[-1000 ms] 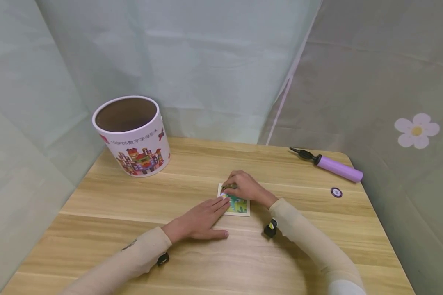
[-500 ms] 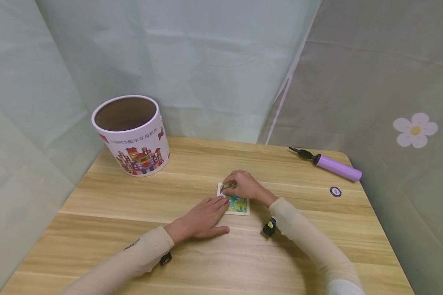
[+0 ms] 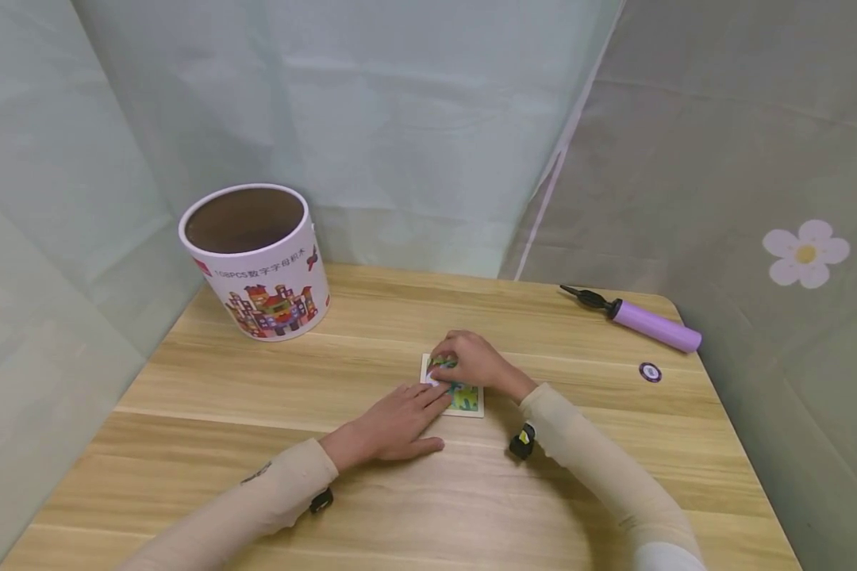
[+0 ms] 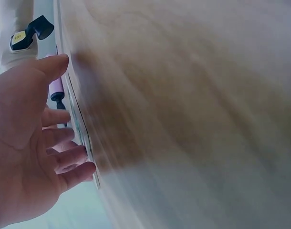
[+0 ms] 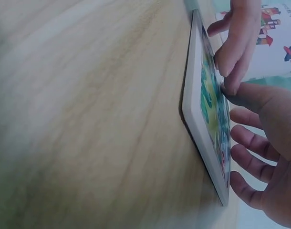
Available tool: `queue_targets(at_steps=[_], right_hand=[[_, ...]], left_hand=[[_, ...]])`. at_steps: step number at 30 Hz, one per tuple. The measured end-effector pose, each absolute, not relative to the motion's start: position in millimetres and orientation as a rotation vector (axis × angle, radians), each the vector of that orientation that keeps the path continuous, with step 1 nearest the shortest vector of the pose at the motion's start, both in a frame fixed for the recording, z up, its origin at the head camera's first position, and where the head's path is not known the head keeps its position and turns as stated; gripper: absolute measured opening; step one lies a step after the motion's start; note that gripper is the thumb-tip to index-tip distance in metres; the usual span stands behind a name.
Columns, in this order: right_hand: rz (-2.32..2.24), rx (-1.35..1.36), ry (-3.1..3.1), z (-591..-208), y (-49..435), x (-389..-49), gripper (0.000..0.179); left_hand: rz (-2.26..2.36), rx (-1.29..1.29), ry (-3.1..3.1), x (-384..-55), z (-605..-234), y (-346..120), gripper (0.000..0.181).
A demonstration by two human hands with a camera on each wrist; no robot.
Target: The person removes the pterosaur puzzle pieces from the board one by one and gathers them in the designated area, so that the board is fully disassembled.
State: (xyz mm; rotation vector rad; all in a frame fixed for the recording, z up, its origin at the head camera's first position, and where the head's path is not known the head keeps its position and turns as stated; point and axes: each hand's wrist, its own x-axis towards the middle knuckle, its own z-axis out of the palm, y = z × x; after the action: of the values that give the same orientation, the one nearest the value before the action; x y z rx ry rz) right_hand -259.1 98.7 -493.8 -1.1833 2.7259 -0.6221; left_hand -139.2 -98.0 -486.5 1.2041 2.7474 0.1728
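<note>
On the wooden table lies a small square picture board [image 3: 466,402] with a pale border and a green, blue and yellow print. In the right wrist view the board [image 5: 210,95] shows edge-on, flat on the table. My left hand [image 3: 400,424] lies palm down, fingers extended onto the board's lower left part, thumb out over the wood. My right hand [image 3: 477,361] bends over the board's upper part, thumb and fingers apart, tips on the print. Its thumb is right beside the left fingertips. I cannot tell whether it pinches anything.
A white printed bucket [image 3: 260,277] stands at the back left, its mouth upward. A purple hand pump [image 3: 650,323] with a black nozzle lies at the back right. A dark round chip [image 3: 651,372] is near the table's [image 3: 428,515] right edge. Curtains hang behind.
My left fingers have slid slightly to the right over the board. The right hand stays at nearly the same spot, and the board has barely moved.
</note>
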Motion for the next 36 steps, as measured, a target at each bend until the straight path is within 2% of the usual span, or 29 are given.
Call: queue_targets(at_steps=[36], right_hand=[[-0.662,-1.108,2.728,-492.3,98.4,-258.1,0.036]], left_hand=[[0.012,1.33,2.761,-139.5,-488.6,-93.5,0.074]])
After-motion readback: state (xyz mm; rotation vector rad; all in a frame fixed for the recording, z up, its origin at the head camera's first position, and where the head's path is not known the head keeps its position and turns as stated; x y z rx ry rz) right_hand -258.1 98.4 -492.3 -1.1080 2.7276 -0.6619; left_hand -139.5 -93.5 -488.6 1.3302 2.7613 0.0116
